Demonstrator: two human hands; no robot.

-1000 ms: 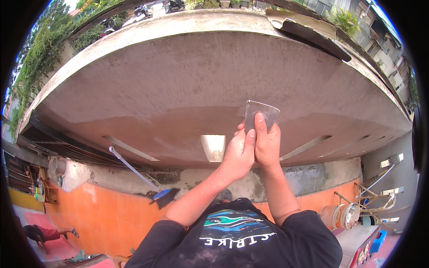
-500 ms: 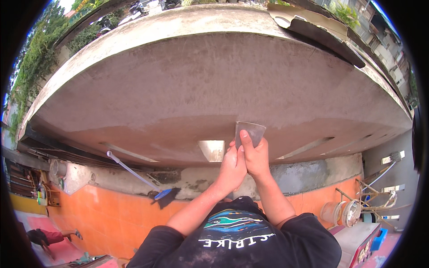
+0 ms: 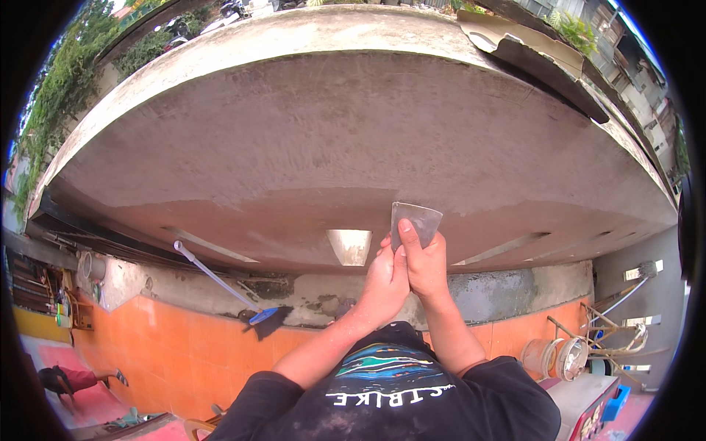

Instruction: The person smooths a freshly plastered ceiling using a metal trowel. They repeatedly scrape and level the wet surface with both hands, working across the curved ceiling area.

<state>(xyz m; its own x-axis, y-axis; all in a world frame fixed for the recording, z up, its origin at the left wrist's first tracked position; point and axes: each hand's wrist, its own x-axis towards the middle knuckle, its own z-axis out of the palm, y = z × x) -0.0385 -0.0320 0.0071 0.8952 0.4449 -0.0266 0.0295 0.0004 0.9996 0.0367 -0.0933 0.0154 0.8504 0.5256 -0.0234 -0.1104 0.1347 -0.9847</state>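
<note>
Right hand, head view: closed on the lower end of a flat grey plate, thumb along its near face, fingers behind it hidden. Left hand pressed against the right; how far it closes, and on what, I cannot tell. Plate sits up and to the right of the pale opening in the wall, wide edge uppermost. Judged light, thin and stiff, unlikely to break, perhaps slippery if wet; best held low, thumb flat on the face, wide edge free. Versus one second earlier: plate lower, closer to the opening's level; right thumb likewise on its face.
</note>
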